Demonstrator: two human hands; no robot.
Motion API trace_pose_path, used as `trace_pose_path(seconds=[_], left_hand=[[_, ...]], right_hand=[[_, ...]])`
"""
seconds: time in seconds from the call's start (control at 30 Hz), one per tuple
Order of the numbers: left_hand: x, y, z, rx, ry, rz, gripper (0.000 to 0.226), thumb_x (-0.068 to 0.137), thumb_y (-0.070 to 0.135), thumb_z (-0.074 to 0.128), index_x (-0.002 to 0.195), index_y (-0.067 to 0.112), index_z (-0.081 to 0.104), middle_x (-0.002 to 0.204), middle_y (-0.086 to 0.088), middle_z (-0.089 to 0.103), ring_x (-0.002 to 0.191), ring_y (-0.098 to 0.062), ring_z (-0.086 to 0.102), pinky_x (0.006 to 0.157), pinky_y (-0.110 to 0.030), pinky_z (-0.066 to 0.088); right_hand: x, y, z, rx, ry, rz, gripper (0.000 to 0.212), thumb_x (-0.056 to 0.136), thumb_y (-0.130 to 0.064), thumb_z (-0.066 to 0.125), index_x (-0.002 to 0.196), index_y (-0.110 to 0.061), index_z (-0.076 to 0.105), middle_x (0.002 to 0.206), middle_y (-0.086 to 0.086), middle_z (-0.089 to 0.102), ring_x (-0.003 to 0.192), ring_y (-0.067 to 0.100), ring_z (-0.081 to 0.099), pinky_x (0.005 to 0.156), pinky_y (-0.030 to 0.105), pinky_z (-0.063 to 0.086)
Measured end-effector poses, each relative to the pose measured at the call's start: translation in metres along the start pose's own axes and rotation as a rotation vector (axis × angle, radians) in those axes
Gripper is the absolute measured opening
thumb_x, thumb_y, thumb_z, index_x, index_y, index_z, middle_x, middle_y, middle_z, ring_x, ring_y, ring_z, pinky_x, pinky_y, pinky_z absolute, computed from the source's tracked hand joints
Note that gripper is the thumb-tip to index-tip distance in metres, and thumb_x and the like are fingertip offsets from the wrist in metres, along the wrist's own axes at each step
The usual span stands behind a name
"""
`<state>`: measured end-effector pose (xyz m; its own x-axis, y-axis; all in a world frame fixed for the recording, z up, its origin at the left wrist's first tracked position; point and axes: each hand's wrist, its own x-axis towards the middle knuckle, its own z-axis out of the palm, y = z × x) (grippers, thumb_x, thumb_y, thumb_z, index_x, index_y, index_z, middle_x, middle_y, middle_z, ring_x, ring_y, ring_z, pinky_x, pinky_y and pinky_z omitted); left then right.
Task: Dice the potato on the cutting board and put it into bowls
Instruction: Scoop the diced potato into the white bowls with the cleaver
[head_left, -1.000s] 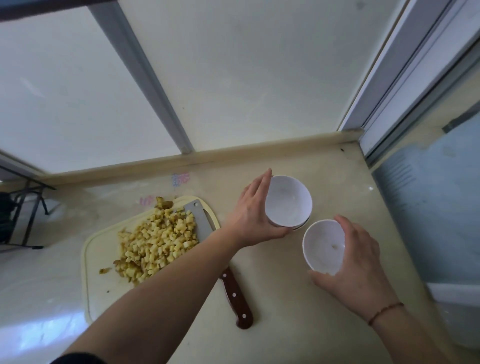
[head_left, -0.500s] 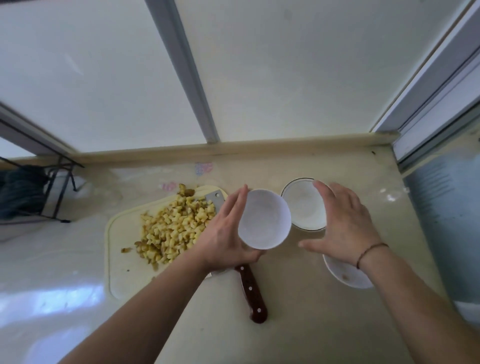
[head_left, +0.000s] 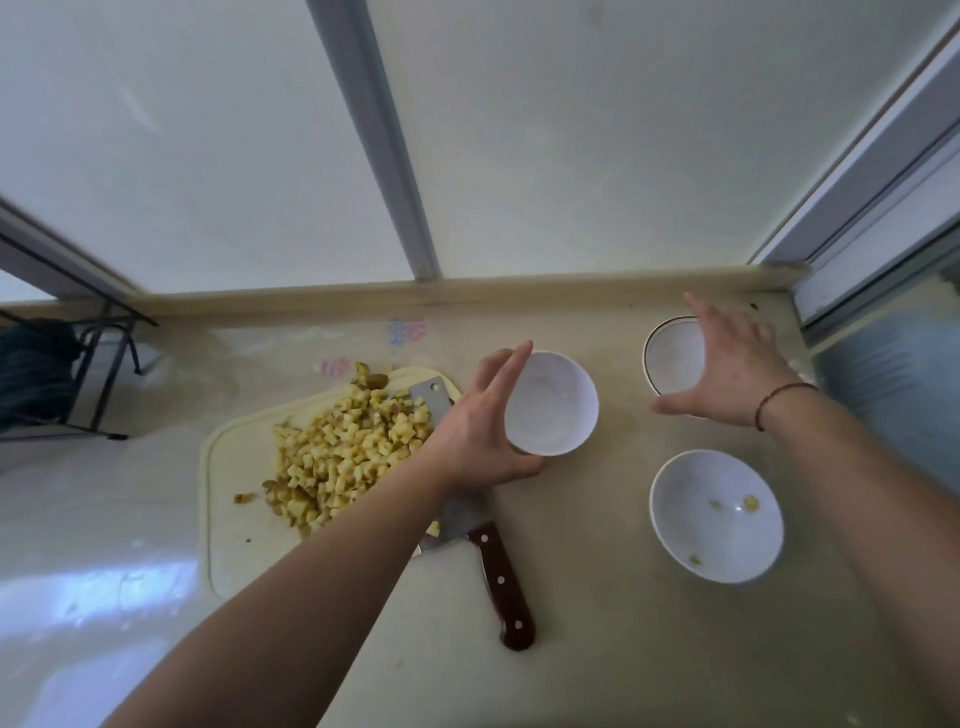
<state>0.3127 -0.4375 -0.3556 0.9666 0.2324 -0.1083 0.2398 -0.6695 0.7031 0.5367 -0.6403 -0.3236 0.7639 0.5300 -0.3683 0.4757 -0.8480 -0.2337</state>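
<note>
The left hand (head_left: 475, 436) gripped a white bowl (head_left: 551, 402) beside the diced potato (head_left: 348, 447); the right hand (head_left: 737, 366) held a rimmed bowl (head_left: 670, 353).

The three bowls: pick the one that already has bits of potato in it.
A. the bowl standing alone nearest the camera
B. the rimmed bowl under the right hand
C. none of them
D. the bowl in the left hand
A: the near bowl has a few yellow scraps inside, while the bowl held by the left hand and the rimmed bowl at the right hand look bare inside.
</note>
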Motion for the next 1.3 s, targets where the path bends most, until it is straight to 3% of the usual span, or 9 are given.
trace_pose_path(seconds=[0.2, 0.37, 0.53, 0.87, 0.93, 1.0, 1.1, 1.17, 1.3], left_hand=[[0.020, 0.003, 0.003, -0.016, -0.035, 0.010, 0.121, 0.073, 0.030, 0.090, 0.163, 0.024, 0.010, 0.160, 0.000, 0.021, 0.143, -0.021, 0.031, 0.111, -0.028, 0.034], [0.022, 0.001, -0.002, 0.037, -0.046, 0.006, 0.127, 0.072, 0.038, 0.092, 0.163, 0.023, 0.005, 0.164, -0.004, 0.023, 0.148, -0.026, 0.029, 0.120, -0.043, 0.030], [0.009, 0.010, -0.013, 0.118, 0.010, 0.014, 0.122, 0.079, 0.049, 0.085, 0.163, 0.017, 0.003, 0.170, -0.007, 0.013, 0.152, -0.016, 0.011, 0.123, -0.034, 0.006], [-0.072, -0.046, -0.052, 0.046, 0.492, -0.096, 0.049, 0.103, 0.032, 0.051, 0.148, 0.014, 0.049, 0.153, -0.001, 0.046, 0.141, -0.001, 0.041, 0.115, -0.035, 0.040], [-0.085, -0.057, -0.057, 0.052, 0.544, -0.119, 0.047, 0.104, 0.034, 0.046, 0.145, 0.013, 0.053, 0.151, -0.001, 0.049, 0.141, 0.006, 0.037, 0.115, -0.032, 0.037], [-0.095, -0.063, -0.060, 0.100, 0.540, -0.136, 0.047, 0.105, 0.040, 0.041, 0.146, 0.017, 0.052, 0.154, -0.001, 0.047, 0.148, -0.011, 0.035, 0.118, -0.042, 0.035], [-0.101, -0.061, -0.060, 0.343, 0.281, -0.120, 0.065, 0.102, 0.061, 0.031, 0.155, 0.025, 0.037, 0.165, 0.000, 0.031, 0.153, -0.020, 0.023, 0.124, -0.047, 0.022], [-0.098, -0.058, -0.055, 0.470, 0.117, -0.097, 0.078, 0.095, 0.074, 0.026, 0.160, 0.031, 0.025, 0.170, 0.002, 0.016, 0.157, -0.023, 0.009, 0.126, -0.050, 0.010], [-0.093, -0.061, -0.040, 0.572, -0.006, -0.032, 0.089, 0.087, 0.083, 0.024, 0.161, 0.035, 0.019, 0.172, 0.000, 0.007, 0.158, -0.030, 0.000, 0.126, -0.058, 0.007]], right_hand=[[-0.038, -0.004, -0.007, 0.027, 0.091, 0.023, 0.129, 0.055, -0.072, 0.077, 0.154, -0.034, 0.005, 0.158, 0.007, 0.017, 0.144, 0.032, 0.014, 0.114, 0.050, 0.026], [-0.142, -0.017, 0.045, -0.018, 0.113, 0.045, 0.127, 0.043, -0.086, 0.062, 0.149, -0.037, 0.011, 0.156, 0.003, 0.021, 0.136, 0.032, 0.024, 0.098, 0.050, 0.042], [-0.152, -0.012, 0.076, 0.055, 0.191, 0.089, 0.125, 0.041, -0.047, 0.085, 0.147, -0.031, 0.020, 0.146, 0.012, 0.032, 0.128, 0.040, 0.032, 0.089, 0.055, 0.047], [-0.131, -0.041, 0.087, 0.087, 0.310, -0.003, 0.113, 0.049, -0.038, 0.091, 0.144, -0.021, 0.034, 0.143, 0.017, 0.041, 0.126, 0.043, 0.038, 0.096, 0.058, 0.041], [-0.142, -0.043, 0.085, 0.090, 0.438, -0.069, 0.099, 0.058, -0.046, 0.085, 0.139, -0.011, 0.043, 0.140, 0.022, 0.044, 0.129, 0.048, 0.037, 0.104, 0.059, 0.032], [-0.166, -0.057, 0.087, 0.197, 0.588, -0.225, 0.072, 0.073, -0.048, 0.069, 0.125, 0.001, 0.057, 0.125, 0.023, 0.055, 0.121, 0.045, 0.046, 0.107, 0.053, 0.033], [-0.207, -0.107, 0.105, 0.384, 0.308, -0.216, 0.054, 0.085, -0.052, 0.052, 0.116, -0.010, 0.063, 0.104, 0.003, 0.063, 0.094, 0.016, 0.058, 0.085, 0.027, 0.047], [-0.213, -0.132, 0.130, 0.267, -0.017, -0.073, 0.053, 0.089, -0.062, 0.046, 0.127, -0.024, 0.053, 0.113, -0.005, 0.059, 0.099, 0.013, 0.058, 0.082, 0.029, 0.049], [-0.204, -0.158, 0.155, 0.157, -0.044, 0.041, 0.053, 0.091, -0.059, 0.044, 0.132, -0.027, 0.047, 0.119, -0.003, 0.054, 0.108, 0.020, 0.056, 0.080, 0.037, 0.050]])
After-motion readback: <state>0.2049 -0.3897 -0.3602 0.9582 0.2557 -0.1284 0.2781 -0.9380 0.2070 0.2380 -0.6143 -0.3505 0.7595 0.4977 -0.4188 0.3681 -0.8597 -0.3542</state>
